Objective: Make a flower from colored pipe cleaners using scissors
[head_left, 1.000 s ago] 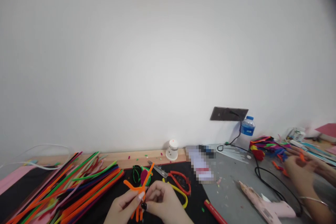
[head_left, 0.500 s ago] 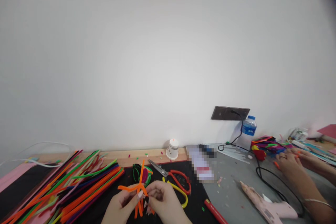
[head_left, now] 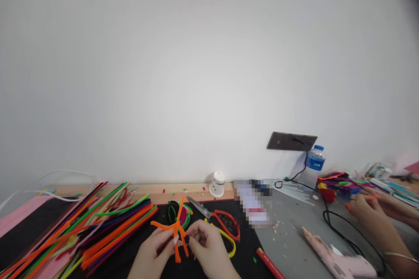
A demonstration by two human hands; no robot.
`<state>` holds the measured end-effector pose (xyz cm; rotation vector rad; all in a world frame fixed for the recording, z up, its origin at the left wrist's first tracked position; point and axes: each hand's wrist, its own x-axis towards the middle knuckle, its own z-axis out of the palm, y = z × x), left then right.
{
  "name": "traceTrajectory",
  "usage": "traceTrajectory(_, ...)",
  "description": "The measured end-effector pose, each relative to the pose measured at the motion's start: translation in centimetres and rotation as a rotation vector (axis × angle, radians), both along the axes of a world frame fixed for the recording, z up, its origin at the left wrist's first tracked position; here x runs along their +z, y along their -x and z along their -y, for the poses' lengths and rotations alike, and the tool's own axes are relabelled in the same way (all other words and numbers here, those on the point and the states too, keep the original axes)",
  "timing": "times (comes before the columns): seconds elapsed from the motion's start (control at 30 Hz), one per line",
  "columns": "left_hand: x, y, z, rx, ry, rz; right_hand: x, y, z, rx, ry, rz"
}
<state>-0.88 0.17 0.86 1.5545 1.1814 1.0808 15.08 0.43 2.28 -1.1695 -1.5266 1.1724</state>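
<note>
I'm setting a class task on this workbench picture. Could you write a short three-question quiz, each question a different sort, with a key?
1. Multiple choice. What colour is the bent fuzzy piece held in the person's left hand?
A) green
B) orange
C) purple

2. True or false? In the picture, the pink glue gun lies on the grey surface, to the right of the red-handled scissors.

3. Fill in the missing word. The bottle near the wall socket has a ____ cap.

Key: 1. B; 2. True; 3. blue
</note>
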Motion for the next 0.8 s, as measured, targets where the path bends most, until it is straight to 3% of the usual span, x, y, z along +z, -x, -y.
traceTrajectory(0.17,-0.32,-0.57,0.28,-0.07,0.259,0.329,-0.22,-0.09,0.04,-0.028,-0.059,0.092)
traceTrajectory(0.4,-0.22,-0.75,0.25,-0.058,0.41,0.398,-0.27,-0.17,-0.03,-0.037,-0.054,0.072)
traceTrajectory(0.57,0.14,-0.67,0.27,-0.093,0.446,0.419,0.11,-0.42,-0.02,0.027,0.04,-0.018)
traceTrajectory(0.8,-0.43,-0.73,0.03,0.006,0.405,0.363,0.48,-0.39,-0.25,0.031,0.207,-0.193)
